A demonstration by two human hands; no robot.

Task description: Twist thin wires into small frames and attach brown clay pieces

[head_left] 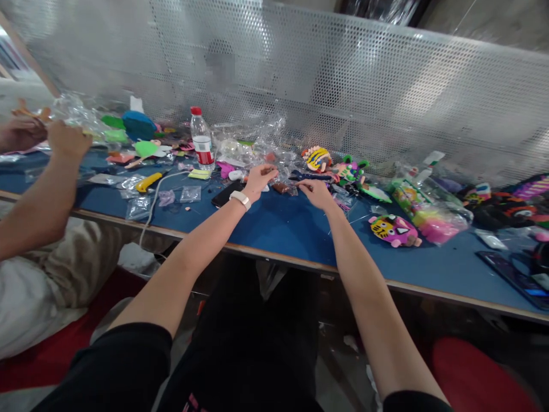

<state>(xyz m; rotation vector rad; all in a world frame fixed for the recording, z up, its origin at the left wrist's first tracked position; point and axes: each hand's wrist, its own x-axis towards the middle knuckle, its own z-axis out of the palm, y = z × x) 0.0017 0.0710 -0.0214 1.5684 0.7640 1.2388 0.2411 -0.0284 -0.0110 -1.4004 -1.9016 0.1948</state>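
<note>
Bottle (pixel 201 140) with a red cap, standing upright on the blue table (pixel 283 223), serves as our reference point. We find the left hand (pixel 258 180) to the right of the bottle, with a pale band (pixel 240 199) at its wrist. Its fingers are bent and the thumb sits close to the forefinger; we cannot tell whether anything is pinched there. The right hand (pixel 317 192) is farther right of the bottle, fingertips drawn together; we cannot tell what, if anything, they grip. Between the hands, also right of the bottle, we note a small brown piece (pixel 281 187), lying near the right fingertips. We record clear plastic wrapping (pixel 257 153) just right of the bottle and a flat black object (pixel 225 195) to its near right, beside the left wrist. A yellow-handled tool (pixel 148 182) lies left of the bottle and nearer to us. Well right of the bottle is a pink and yellow figure (pixel 394 230) with a striped face. Well left of it, we observe a co-worker's hands (pixel 68 140) near an orange piece (pixel 32 110). A perforated panel (pixel 274 63) rises behind the bottle.
</note>
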